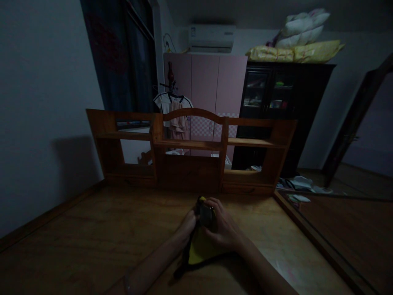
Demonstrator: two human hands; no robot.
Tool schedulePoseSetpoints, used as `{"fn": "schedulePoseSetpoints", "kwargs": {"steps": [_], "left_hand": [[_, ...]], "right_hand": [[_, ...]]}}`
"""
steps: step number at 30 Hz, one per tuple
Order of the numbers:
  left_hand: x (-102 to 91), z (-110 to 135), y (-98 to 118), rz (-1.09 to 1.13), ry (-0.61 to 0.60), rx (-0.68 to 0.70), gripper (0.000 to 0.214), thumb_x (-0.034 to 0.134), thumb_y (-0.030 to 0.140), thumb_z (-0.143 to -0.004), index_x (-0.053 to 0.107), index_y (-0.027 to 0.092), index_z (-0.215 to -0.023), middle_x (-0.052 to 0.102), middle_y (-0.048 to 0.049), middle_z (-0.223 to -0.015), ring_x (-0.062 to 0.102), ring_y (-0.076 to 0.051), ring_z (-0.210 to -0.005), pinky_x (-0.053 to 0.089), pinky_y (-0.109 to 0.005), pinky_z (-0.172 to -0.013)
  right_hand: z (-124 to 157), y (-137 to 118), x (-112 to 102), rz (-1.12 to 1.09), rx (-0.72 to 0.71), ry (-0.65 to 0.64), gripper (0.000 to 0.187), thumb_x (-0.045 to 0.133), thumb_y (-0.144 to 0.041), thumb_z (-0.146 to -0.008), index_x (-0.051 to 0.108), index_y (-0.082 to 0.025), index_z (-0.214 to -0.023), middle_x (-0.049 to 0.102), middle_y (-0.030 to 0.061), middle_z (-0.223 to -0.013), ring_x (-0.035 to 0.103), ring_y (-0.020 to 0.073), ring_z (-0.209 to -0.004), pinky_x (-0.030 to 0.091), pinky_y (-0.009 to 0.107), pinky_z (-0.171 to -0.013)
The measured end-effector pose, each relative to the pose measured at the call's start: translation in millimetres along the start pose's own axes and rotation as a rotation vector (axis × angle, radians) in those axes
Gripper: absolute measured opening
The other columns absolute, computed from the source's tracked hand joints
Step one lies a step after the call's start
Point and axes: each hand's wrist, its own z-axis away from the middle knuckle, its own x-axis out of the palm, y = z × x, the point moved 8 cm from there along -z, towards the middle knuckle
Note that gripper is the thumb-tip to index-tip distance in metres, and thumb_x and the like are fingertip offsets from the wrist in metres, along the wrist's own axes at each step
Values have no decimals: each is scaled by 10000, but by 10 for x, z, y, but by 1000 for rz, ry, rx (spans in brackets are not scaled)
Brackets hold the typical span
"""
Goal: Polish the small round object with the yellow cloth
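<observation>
Low in the middle of the head view, a yellow piece with a dark edge point(201, 248), which looks like cloth, hangs or lies below my hands. At its top is a small dark grey rounded object point(206, 216) with a bit of yellow above it. My right hand point(223, 227) curls around the right side of the grey object, thumb below and fingers above. My left hand point(189, 224) is closed at its left side, against the black edging. The left fingertips are hidden, and dim light hides the exact kind of the grey object.
Beneath my hands spreads a wooden surface point(129, 221), with a raised edge point(319, 241) on the right. A wooden shelf unit point(190, 144) stands along its far side. Behind are a pink wardrobe point(204, 82), a dark cabinet point(307, 98) and hanging clothes point(178, 119). A wall point(46, 123) bounds the left.
</observation>
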Motion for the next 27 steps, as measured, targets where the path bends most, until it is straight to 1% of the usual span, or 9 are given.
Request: {"fn": "schedulePoseSetpoints", "kwargs": {"steps": [3,5,7,10,13,17,21,24,27], "left_hand": [[80,0,-43,157,-67,-42,304,667,215,-622,663,153,-919,709,-61,-909,653,-198,-785,514,-299,-740],[107,23,-44,206,-108,-56,358,658,123,-586,663,159,-942,710,-56,-920,651,-200,-799,514,-288,-744],[103,39,-29,215,-116,-48,410,671,87,-569,657,157,-974,710,-55,-926,650,-200,-812,513,-276,-739],[46,30,7,186,-52,4,454,721,134,-575,643,139,-1022,709,-69,-922,654,-207,-817,515,-281,-729],[-16,8,70,133,10,86,501,751,145,-534,645,125,-1024,712,-77,-921,653,-228,-839,515,-299,-752],[-102,19,174,-101,64,163,373,695,146,-572,675,119,-944,718,-71,-891,641,-244,-869,507,-311,-773],[-141,93,320,-313,117,259,270,608,138,-627,692,118,-883,717,-72,-884,631,-249,-874,499,-308,-757],[-112,138,373,-348,111,297,233,580,190,-688,693,113,-876,716,-73,-860,630,-248,-862,495,-301,-743],[-105,150,353,-311,101,295,264,594,277,-727,686,108,-907,713,-70,-810,626,-255,-873,495,-302,-745]], "right_hand": [[-1,18,-8,1,-20,19,665,646,-166,-682,365,-221,-1282,380,106,-1335,386,257,-1254,354,405,-1050],[3,28,0,-3,-26,27,649,652,-156,-674,377,-214,-1259,375,112,-1331,386,257,-1251,358,400,-1046],[6,29,28,-6,-28,25,630,662,-162,-678,386,-212,-1243,374,114,-1326,397,253,-1239,370,390,-1035],[4,14,90,-7,-37,5,620,681,-183,-683,395,-216,-1232,383,110,-1314,420,248,-1216,392,384,-1013],[2,-2,116,-13,-53,-7,667,724,-238,-671,386,-220,-1246,373,111,-1336,407,256,-1233,383,394,-1022],[16,51,85,-23,8,-42,768,720,-368,-715,303,-231,-1345,371,105,-1375,381,258,-1267,351,405,-1052],[30,83,40,-19,74,-85,747,659,-397,-780,256,-260,-1394,427,82,-1361,428,246,-1240,373,399,-1034],[21,68,12,-14,89,-83,748,661,-387,-778,262,-268,-1399,446,70,-1352,450,242,-1224,386,387,-1024],[14,34,-1,-9,71,-56,740,679,-382,-760,297,-253,-1381,466,77,-1325,463,242,-1207,399,378,-1014]]}}
